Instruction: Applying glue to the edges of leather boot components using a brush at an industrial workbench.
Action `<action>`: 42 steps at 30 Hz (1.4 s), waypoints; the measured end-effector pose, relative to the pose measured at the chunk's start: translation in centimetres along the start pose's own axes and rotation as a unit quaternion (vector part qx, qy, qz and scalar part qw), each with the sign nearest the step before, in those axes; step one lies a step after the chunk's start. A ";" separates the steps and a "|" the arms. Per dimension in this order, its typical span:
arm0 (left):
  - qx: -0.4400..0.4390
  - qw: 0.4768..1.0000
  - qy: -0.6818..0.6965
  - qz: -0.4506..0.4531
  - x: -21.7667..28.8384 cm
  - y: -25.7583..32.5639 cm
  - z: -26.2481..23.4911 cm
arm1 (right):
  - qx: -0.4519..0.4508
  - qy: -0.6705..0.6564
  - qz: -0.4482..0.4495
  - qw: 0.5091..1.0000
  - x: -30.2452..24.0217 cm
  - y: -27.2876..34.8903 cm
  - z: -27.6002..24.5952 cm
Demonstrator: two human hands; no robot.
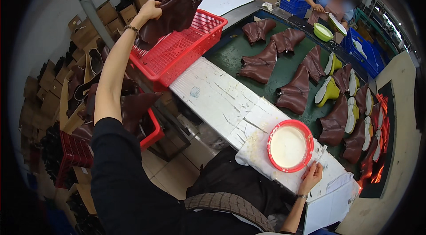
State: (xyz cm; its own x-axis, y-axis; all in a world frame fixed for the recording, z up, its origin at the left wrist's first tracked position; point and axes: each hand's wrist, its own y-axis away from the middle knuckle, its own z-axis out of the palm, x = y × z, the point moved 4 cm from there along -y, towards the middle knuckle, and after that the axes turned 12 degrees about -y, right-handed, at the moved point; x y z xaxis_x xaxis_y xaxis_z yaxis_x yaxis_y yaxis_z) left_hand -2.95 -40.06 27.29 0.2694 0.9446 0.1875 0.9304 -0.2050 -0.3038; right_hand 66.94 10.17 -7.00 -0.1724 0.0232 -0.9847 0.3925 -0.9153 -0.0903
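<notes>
Brown boots (295,90) w/ yellow lasts (327,91) on green belt (230,53), cardboard boxes (106,12)

The tabletop (222,97), a worn white board, is carrying a red bowl (290,145) of pale paste sitting on a stained cloth (255,155). Beyond the red bowl, a dark green belt (235,50) is bearing brown boot uppers (262,64) and yellow-green lasts (328,90). Just beside the bowl, white papers (330,204) are lying.
</notes>
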 end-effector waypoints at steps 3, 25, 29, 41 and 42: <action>0.018 0.999 -0.010 0.048 1.1 2.0 -3.6 | -0.007 0.001 -0.005 1.000 -0.2 0.0 0.4; 0.131 0.925 -0.085 0.347 17.1 9.3 -0.8 | -0.004 -0.022 -0.024 0.999 0.4 -0.1 -0.6; 0.094 0.904 -0.055 0.414 20.7 17.6 3.2 | -0.005 -0.037 -0.036 0.999 0.6 0.0 -1.0; -0.021 0.787 0.528 0.320 29.6 50.2 6.9 | -0.010 -0.031 -0.058 0.998 0.5 -0.2 -0.4; -0.037 0.779 0.541 0.315 29.9 51.5 6.8 | -0.013 -0.018 -0.062 0.998 0.3 -0.2 0.0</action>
State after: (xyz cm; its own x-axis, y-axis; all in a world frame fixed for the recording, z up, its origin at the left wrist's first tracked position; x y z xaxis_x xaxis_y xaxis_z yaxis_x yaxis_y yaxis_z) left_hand 51.28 -20.61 10.88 0.6930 -0.1085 0.7127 0.5307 -0.5924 -0.6062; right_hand 66.79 10.36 -7.30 -0.2530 0.1201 -0.9600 0.3893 -0.8957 -0.2147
